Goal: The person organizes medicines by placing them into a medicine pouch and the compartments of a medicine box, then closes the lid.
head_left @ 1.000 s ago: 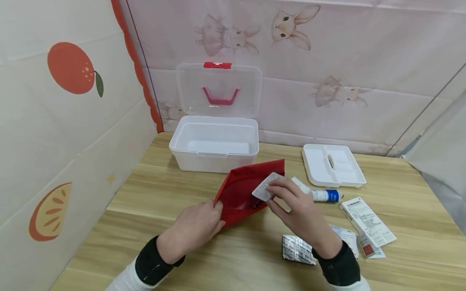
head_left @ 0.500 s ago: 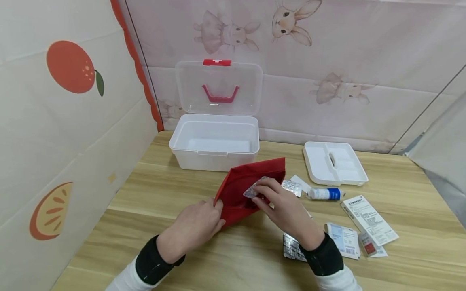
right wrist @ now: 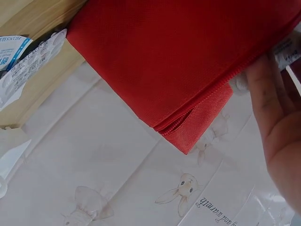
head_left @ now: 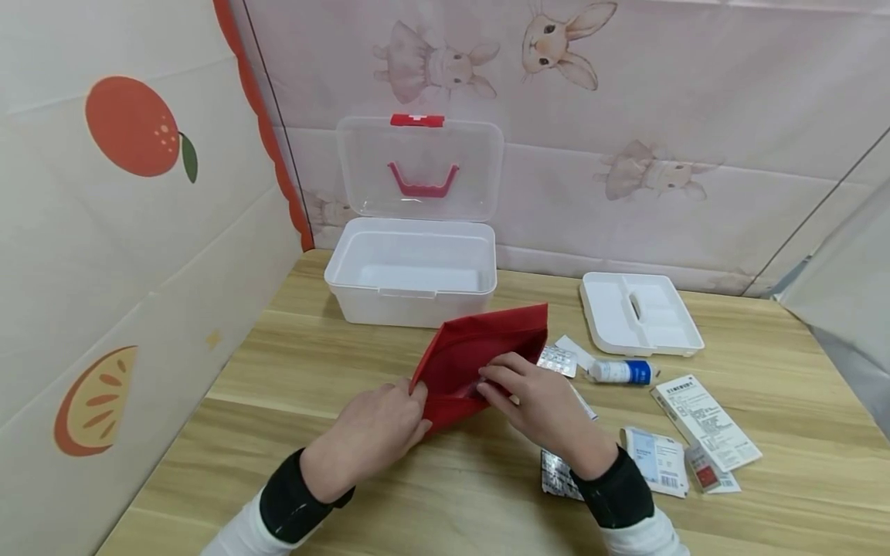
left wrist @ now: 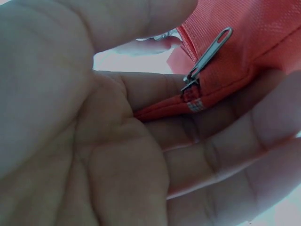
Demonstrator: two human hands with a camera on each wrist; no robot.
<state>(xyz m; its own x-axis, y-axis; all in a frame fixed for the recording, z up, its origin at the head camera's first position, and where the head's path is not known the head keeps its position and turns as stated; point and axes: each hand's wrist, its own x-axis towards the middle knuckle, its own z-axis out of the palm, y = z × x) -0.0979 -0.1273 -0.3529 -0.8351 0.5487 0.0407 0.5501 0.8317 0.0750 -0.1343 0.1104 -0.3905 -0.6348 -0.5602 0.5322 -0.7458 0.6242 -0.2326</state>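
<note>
A red zippered pouch (head_left: 455,355) is held above the table with its mouth open. My left hand (head_left: 375,425) grips the pouch's left end between thumb and fingers. In the left wrist view the metal zipper pull (left wrist: 209,54) hangs beside that hand's fingers. My right hand (head_left: 542,409) reaches into the mouth and pinches a blister pack (right wrist: 287,49). Most of that pack is hidden by the pouch and fingers. Another silver blister pack (head_left: 559,472) lies under the right wrist, partly covered, and one more blister pack (head_left: 558,360) lies behind the right hand.
A white box (head_left: 410,305) with a raised clear lid (head_left: 420,147) stands behind the pouch. On the right are a white divided tray (head_left: 640,313), a blue-and-white tube (head_left: 622,371), a printed carton (head_left: 705,421), a flat packet (head_left: 657,459) and a small red-marked box (head_left: 704,467).
My right hand has moved left and down with the blister pack, which has gone from in front of the pouch mouth into it. The left hand keeps its place.
</note>
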